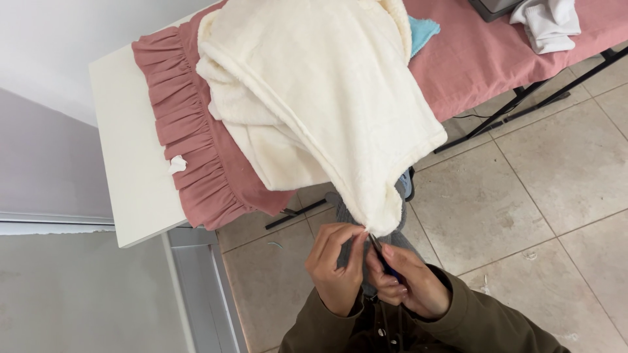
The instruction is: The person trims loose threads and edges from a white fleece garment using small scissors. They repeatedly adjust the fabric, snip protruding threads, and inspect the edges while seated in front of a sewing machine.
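Here my left hand [335,265] pinches the corner of the cream fleece blanket [327,98], while my right hand [409,281] grips a small dark tool [383,258].

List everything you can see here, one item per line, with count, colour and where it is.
fleece fabric: one, cream, draped off the table toward the hands
ruffled cover: one, dusty pink, over the table
table: one, white, upper left
cloth: one, turquoise, peeking behind the fleece
garment: one, white, top right
scrap: one, white, on the table edge
floor tiles: beige, right
small tool: one, dark, right hand
left hand: pinching the fleece corner
right hand: holding the tool
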